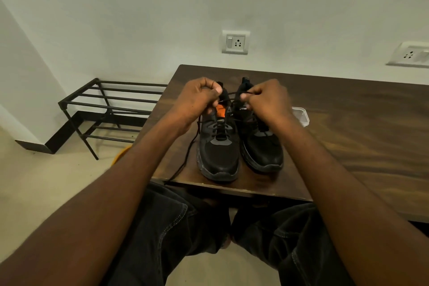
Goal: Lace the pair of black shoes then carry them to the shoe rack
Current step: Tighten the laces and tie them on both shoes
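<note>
While both shoes sit side by side near the front edge of the dark wood-grain table (348,123), the left hand (197,100) and right hand (267,100) each pinch a stretch of thin black lace (232,93) above the left black mesh trainer (219,146), fingers curled tight on it. A loose lace tail trails off the table edge. I judge the lace limp and slippery, best gripped near its tip. Beside it, the right black mesh trainer (262,144) looks light, its heel collar a firm hold for carrying to the black metal shoe rack (104,104)
</note>
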Available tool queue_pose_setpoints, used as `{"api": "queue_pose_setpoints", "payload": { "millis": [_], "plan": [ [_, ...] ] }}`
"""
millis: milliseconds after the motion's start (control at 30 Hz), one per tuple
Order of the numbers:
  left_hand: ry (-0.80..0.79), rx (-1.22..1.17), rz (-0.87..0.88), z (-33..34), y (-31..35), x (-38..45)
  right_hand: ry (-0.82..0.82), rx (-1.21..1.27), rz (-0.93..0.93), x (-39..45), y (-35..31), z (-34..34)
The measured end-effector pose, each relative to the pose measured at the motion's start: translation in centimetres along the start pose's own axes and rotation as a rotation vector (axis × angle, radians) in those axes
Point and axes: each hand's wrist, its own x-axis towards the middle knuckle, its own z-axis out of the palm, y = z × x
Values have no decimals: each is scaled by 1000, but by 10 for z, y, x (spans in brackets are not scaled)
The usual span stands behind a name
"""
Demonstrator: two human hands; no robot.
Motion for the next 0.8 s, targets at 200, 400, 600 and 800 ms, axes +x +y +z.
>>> {"api": "queue_pose_setpoints", "payload": {
  "millis": [200, 400, 600, 800],
  "plan": [
    [103, 40, -40, -18, -8, 5, 107, -446, -40, -1, 9, -4],
    [20, 18, -12, -5, 3, -8, -160, -69, -308, -9, -10, 11],
    [-6, 16, -5, -11, -1, -5, -165, 103, -214, -1, -2, 12],
    [-20, 38, -36, -8, 0, -5, -196, 246, -126, -4, -6, 21]
  ]
}}
